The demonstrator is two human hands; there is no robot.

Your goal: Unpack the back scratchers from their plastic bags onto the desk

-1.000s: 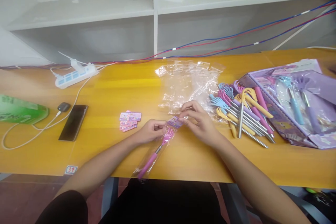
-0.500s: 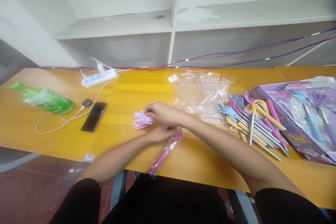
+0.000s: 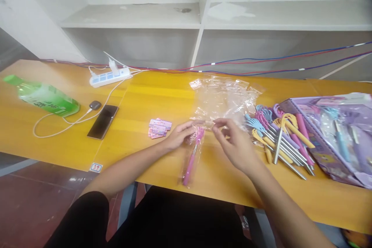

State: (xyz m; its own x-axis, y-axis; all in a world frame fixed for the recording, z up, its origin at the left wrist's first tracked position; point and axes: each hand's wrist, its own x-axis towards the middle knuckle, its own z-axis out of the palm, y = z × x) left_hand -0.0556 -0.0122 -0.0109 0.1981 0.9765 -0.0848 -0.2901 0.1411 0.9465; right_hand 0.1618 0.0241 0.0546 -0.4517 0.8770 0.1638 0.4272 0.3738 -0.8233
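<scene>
A pink back scratcher [image 3: 190, 168] with a metal shaft lies inside a clear plastic bag [image 3: 182, 176] in front of me, its claw end pointing away. My left hand [image 3: 180, 135] grips the upper left of this bag, fingers closed on its edge beside the claw. At the bag's top right, my right hand [image 3: 234, 143] has its thumb and forefinger pinched at the clear flap, the other fingers curled. Just left of my left hand lies a small pile of pink and purple printed cards [image 3: 159, 128].
Clear plastic bags [image 3: 223, 99] lie spread behind my hands. Several loose back scratchers [image 3: 286, 143] are heaped to the right, beside a purple box [image 3: 319, 151] with bagged ones. Leftward are a phone [image 3: 102, 122], a green bottle [image 3: 43, 95], a cable and a power strip [image 3: 110, 77].
My right hand has left the cards and moved right to the bag's top edge. The bagged back scratcher now lies straighter and further right, with my left hand still at its top.
</scene>
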